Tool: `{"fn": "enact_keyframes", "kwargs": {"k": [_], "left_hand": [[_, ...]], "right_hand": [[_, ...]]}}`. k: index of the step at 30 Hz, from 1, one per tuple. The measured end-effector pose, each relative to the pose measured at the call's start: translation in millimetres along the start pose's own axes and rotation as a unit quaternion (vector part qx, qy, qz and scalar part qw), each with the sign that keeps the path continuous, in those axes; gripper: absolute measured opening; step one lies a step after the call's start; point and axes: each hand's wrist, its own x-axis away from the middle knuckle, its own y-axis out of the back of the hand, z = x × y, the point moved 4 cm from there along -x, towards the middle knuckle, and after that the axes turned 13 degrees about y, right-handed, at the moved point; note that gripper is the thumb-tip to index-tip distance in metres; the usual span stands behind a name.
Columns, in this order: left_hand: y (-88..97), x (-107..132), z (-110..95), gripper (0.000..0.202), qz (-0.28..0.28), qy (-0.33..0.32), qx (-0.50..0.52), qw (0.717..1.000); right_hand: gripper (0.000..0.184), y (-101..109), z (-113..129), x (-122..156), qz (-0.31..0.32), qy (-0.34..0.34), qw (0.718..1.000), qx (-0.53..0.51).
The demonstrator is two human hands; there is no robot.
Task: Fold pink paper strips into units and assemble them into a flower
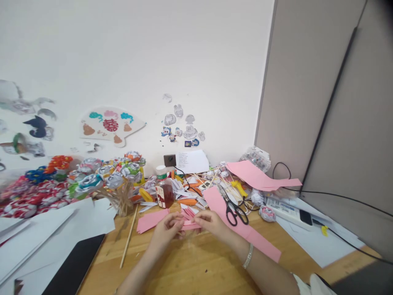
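Between my two hands, a little above the wooden table, is a narrow folded strip of pink paper. The fingers of my left hand pinch its left end. At the other end, my right hand grips it between thumb and fingers. Just behind the strip, more pink pieces stick up, partly hidden by my fingers. Flat pink paper sheets lie left of my left hand. To the right, black-handled scissors rest on a long pink paper strip.
A bottle with a white cap stands behind my hands. A wooden stick lies at left, near a black board and white papers. Paper flowers crowd the back left. A power strip sits at right.
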Motion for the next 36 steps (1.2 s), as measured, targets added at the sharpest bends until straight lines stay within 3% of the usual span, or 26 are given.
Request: {"fn": "enact_keyframes", "kwargs": {"k": [7,14,29,36], "left_hand": [[-1.6,1.4,-0.5,0.033,-0.013,-0.051,-0.038,0.998],[-0.8,1.2,-1.7,0.035,-0.01,-0.027,-0.016,0.999],[0.4,1.1,-1.3,0.037,-0.025,-0.004,0.028,0.999],[-5.3,3.1,-3.7,0.033,-0.01,-0.027,-0.053,0.998]], "right_hand": [[0.031,0.1,-19.0,-1.4,-0.01,-0.021,0.999,0.048],[0.032,2.3,-17.9,-1.8,-0.028,-0.054,0.998,0.005],[0.021,1.0,-2.2,-1.1,-0.033,0.015,0.995,0.097],[0.017,1.4,-7.5,-1.5,-0.035,0.03,0.99,0.135]]}}
